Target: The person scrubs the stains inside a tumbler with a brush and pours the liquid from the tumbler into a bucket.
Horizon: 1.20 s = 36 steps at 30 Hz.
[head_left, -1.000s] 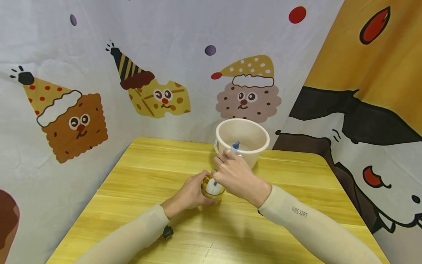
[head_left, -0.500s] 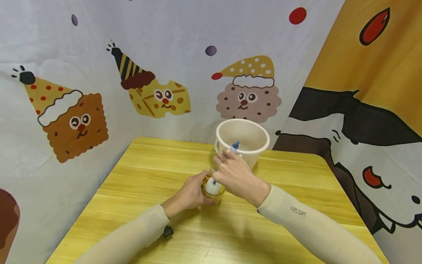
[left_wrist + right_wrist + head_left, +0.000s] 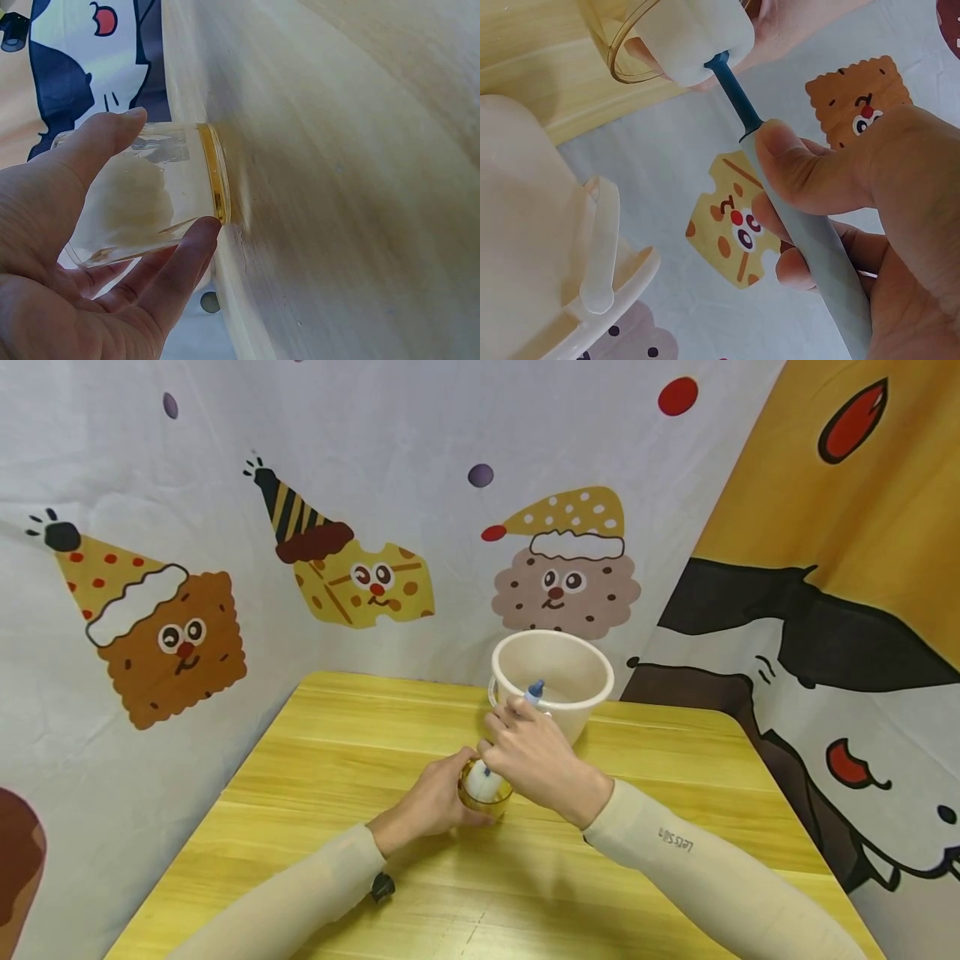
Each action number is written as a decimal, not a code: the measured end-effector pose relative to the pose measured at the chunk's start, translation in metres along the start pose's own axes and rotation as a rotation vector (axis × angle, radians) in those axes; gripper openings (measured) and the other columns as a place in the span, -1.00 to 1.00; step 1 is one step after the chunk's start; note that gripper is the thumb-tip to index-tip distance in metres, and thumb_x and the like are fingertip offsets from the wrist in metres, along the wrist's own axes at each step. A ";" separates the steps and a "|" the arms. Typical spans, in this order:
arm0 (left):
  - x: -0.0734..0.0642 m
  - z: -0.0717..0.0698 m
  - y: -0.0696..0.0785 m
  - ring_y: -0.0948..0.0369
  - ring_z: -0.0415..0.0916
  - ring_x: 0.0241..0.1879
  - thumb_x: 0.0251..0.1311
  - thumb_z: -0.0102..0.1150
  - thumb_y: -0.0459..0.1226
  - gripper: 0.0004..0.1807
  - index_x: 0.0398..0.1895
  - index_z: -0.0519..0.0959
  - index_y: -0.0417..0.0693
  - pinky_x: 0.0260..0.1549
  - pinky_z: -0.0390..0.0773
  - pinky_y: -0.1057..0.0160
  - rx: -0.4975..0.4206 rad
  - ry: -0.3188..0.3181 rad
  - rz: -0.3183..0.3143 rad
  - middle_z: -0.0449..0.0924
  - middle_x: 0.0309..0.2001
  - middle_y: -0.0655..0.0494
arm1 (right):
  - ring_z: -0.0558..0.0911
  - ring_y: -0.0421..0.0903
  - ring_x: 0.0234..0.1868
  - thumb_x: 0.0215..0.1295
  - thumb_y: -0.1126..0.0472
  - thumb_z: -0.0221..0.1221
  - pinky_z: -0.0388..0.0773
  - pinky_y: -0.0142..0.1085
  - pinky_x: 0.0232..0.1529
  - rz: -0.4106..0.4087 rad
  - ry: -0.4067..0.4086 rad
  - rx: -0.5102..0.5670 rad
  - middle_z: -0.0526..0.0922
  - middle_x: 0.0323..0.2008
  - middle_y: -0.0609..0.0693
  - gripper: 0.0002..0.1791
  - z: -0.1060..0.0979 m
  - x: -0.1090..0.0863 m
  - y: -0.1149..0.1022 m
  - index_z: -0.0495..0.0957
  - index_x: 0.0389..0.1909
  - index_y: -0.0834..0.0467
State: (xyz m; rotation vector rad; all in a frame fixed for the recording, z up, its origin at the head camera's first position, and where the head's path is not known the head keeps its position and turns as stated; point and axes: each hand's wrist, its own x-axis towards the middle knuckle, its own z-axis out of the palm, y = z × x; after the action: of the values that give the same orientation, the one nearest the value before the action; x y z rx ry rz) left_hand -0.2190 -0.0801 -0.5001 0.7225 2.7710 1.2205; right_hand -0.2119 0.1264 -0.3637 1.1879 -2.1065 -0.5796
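Observation:
My left hand (image 3: 435, 793) grips an amber-tinted clear glass (image 3: 180, 202) from its left side, thumb and fingers spread round its wall. In the left wrist view the glass's amber base is right at the tabletop. My right hand (image 3: 540, 764) holds a sponge cup brush by its pale blue-grey handle (image 3: 806, 236), thumb laid along the grip. The brush's white sponge head (image 3: 482, 782) sits inside the glass mouth, joined to the handle by a dark blue neck (image 3: 735, 94). The handle's blue end (image 3: 536, 688) sticks up past my right fingers.
A cream bucket (image 3: 591, 697) with a side handle stands on the wooden table (image 3: 360, 718) just behind my right hand. A printed cloth (image 3: 405, 452) hangs behind the table. A small black device (image 3: 382, 887) shows beneath my left forearm.
The sponge head has shifted slightly left inside the glass, and my right hand has moved a little left with the brush. The left hand and glass stay in place.

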 end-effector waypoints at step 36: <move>0.000 0.001 -0.002 0.10 0.80 0.10 0.01 0.96 -0.06 -0.06 0.41 0.55 0.01 0.04 0.83 0.08 0.021 0.008 0.018 0.84 0.19 -0.01 | 0.72 -0.03 -0.08 0.22 0.12 0.69 0.47 -0.12 0.21 0.025 -0.055 -0.023 0.81 -0.23 -0.07 -0.84 0.002 -0.003 0.005 0.86 -0.40 -0.11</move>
State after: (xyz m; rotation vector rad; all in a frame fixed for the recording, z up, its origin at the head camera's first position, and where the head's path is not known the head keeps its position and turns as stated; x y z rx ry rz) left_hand -0.2192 -0.0809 -0.5021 0.7482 2.7934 1.2020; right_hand -0.2151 0.1316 -0.3626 1.1429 -2.1519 -0.6297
